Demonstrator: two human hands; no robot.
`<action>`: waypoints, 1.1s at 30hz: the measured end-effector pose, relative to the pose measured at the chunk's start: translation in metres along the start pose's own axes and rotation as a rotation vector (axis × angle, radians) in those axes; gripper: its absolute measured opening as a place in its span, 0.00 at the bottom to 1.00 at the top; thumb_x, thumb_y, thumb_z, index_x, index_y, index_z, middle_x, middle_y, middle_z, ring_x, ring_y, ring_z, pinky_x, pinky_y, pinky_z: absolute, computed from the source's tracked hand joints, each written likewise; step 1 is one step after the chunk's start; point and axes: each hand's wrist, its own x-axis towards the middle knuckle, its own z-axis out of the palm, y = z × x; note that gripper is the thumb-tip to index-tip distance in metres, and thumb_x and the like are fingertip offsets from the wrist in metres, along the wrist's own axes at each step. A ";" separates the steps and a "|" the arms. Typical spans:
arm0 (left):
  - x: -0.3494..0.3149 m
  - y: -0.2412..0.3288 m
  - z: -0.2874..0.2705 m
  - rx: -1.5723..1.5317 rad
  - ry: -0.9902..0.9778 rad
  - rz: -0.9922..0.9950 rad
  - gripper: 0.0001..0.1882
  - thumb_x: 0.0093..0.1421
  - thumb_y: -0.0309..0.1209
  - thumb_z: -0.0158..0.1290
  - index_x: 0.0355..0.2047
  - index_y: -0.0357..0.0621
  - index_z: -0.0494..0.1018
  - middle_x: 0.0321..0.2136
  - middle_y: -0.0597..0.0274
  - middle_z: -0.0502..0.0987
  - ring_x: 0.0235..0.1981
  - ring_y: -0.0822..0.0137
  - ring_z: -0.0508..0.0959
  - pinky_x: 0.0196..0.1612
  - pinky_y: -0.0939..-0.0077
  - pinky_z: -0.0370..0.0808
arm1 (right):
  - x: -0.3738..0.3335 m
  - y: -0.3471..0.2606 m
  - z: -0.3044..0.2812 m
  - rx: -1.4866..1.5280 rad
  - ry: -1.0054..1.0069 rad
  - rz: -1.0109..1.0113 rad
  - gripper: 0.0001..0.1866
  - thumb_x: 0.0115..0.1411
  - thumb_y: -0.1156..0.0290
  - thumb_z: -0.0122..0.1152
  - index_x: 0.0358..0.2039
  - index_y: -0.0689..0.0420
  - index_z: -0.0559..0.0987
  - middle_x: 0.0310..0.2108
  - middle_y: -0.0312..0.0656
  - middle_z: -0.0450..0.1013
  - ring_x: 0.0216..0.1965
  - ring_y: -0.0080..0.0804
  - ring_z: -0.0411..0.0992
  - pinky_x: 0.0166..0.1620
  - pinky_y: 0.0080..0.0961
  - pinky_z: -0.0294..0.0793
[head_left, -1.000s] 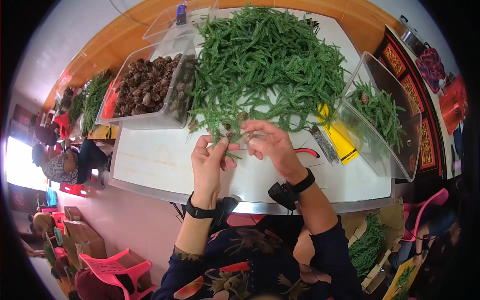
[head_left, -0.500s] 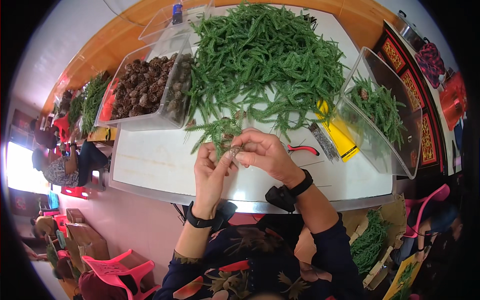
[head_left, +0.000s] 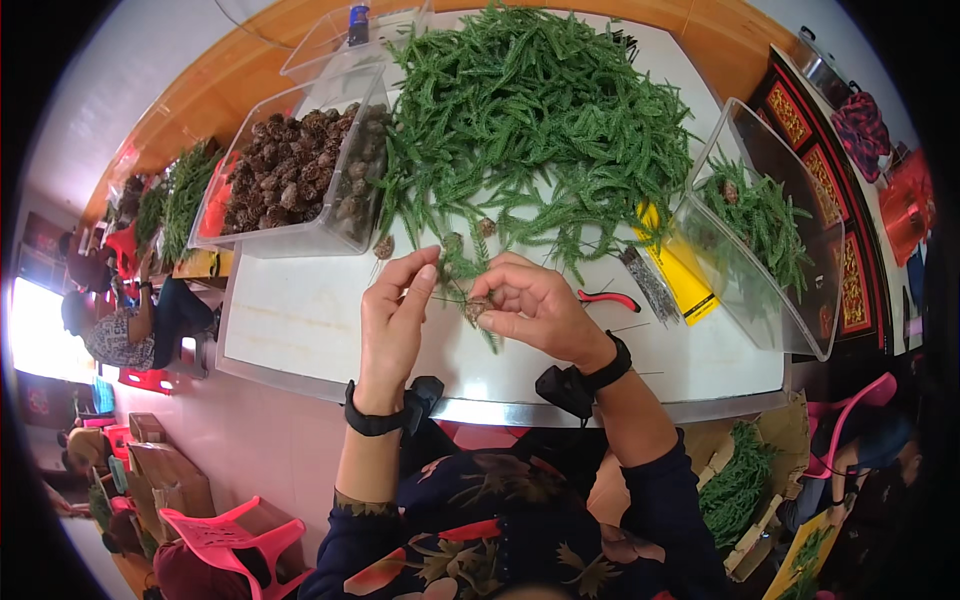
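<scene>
Over the front of the white table, my right hand (head_left: 530, 308) pinches a small brown pine cone (head_left: 474, 310) together with a green artificial pine sprig (head_left: 458, 264). The sprig's needles stick out on both sides of the cone, and the fingers hide part of it. Just to the left, my left hand (head_left: 393, 310) has thumb and forefinger closed on what looks like a thin dark wire (head_left: 448, 299) running toward the cone. Two loose pine cones lie on the table beyond my hands, one (head_left: 384, 247) left of the sprig and another (head_left: 487, 227) right of it.
A clear bin (head_left: 345, 235) full of pine cones stands left; a heap of green sprigs (head_left: 540, 120) covers the table's far part. Red-handled pliers (head_left: 610, 298), a wire bundle (head_left: 652, 287) on yellow packaging (head_left: 685, 280) and another clear bin (head_left: 765, 325) with sprigs are right.
My left hand has moved left, away from my right hand. The sprig has turned, with needles now hanging below the cone; loose cones on the table show more plainly.
</scene>
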 end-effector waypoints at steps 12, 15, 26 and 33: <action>-0.008 -0.002 -0.002 -0.380 -0.004 -0.189 0.11 0.62 0.29 0.56 0.42 0.36 0.77 0.29 0.70 0.75 0.26 0.80 0.68 0.30 0.86 0.64 | 0.000 0.004 -0.001 0.112 0.007 0.082 0.12 0.58 0.80 0.60 0.43 0.64 0.74 0.45 0.37 0.65 0.41 0.21 0.71 0.44 0.19 0.72; -0.008 -0.006 -0.002 -0.385 0.029 -0.168 0.10 0.62 0.29 0.57 0.42 0.36 0.77 0.28 0.71 0.75 0.25 0.80 0.67 0.29 0.86 0.63 | 0.000 0.004 0.004 -0.017 0.091 0.045 0.11 0.58 0.79 0.61 0.42 0.63 0.74 0.46 0.38 0.67 0.38 0.20 0.71 0.41 0.18 0.71; -0.009 -0.004 0.010 -0.273 0.160 -0.020 0.09 0.62 0.28 0.57 0.40 0.35 0.77 0.30 0.69 0.76 0.27 0.81 0.69 0.29 0.87 0.65 | 0.002 0.005 0.013 -0.801 0.389 -0.298 0.13 0.50 0.78 0.67 0.36 0.59 0.75 0.26 0.36 0.73 0.18 0.21 0.66 0.23 0.20 0.66; -0.014 -0.007 0.021 -0.262 0.108 -0.049 0.10 0.64 0.28 0.55 0.41 0.35 0.78 0.30 0.68 0.77 0.27 0.79 0.69 0.30 0.86 0.66 | 0.002 0.002 0.017 -0.793 0.449 -0.345 0.13 0.51 0.79 0.67 0.37 0.59 0.75 0.28 0.38 0.72 0.18 0.22 0.65 0.23 0.20 0.66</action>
